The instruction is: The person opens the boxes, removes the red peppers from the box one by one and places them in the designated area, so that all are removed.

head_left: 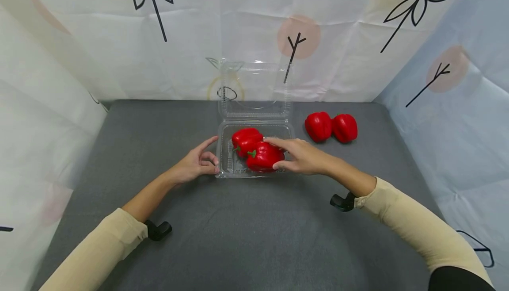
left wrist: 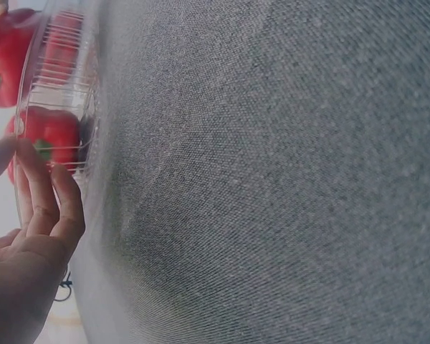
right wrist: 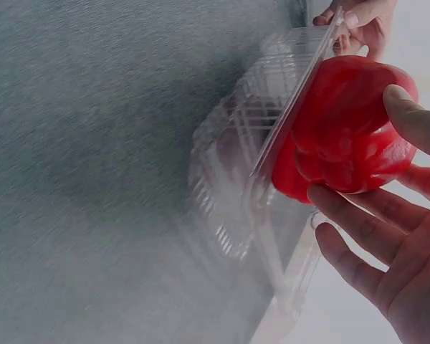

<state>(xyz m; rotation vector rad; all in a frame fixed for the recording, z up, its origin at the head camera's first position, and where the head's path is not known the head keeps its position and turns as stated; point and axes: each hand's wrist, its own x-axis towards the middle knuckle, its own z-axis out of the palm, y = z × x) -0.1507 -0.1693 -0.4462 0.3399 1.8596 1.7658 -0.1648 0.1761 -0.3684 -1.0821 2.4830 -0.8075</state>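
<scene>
A clear plastic clamshell container lies on the grey surface with its lid raised at the back. My left hand pinches the container's left rim between thumb and fingers, as the left wrist view shows. Over the container, my right hand holds a red bell pepper by its side, thumb opposite the fingers. That pepper sits above rim level in the right wrist view, its green stem facing left in the head view. Another red bell pepper rests inside the container, partly behind the held one.
Two more red bell peppers, a left one and a right one, stand touching on the grey table, right of the container. Patterned white cloth hangs behind the table and along both sides.
</scene>
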